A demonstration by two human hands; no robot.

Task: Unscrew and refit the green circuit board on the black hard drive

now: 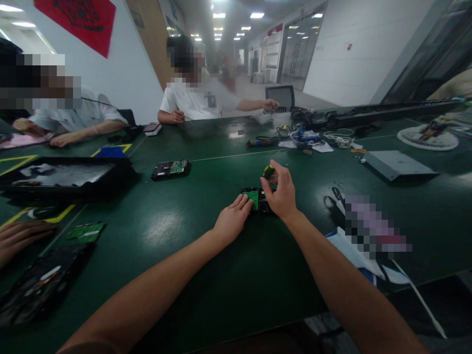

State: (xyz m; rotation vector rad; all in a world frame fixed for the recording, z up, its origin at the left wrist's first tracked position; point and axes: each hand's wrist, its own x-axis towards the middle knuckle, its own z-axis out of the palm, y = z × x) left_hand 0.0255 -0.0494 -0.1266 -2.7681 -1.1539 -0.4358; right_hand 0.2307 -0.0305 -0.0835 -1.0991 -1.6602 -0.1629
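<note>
A black hard drive (263, 202) with a green circuit board lies on the dark green table in front of me. My left hand (232, 217) grips its left end, the fingertips pressed on the board. Above the drive's right part, my right hand (282, 191) is closed around a screwdriver (268, 171) with a yellow and black handle. The screwdriver's tip is hidden by the hand. Farther left on the table lies a second hard drive (170, 169), its board also showing.
At left are a black tray (66, 178) and a dark device (44, 282) beside a loose green board (85, 231), near another person's hand (22, 238). Rightward stand a grey metal box (400, 165), a bowl of cables (306, 137) and a white round grille (427, 137). Two people sit opposite.
</note>
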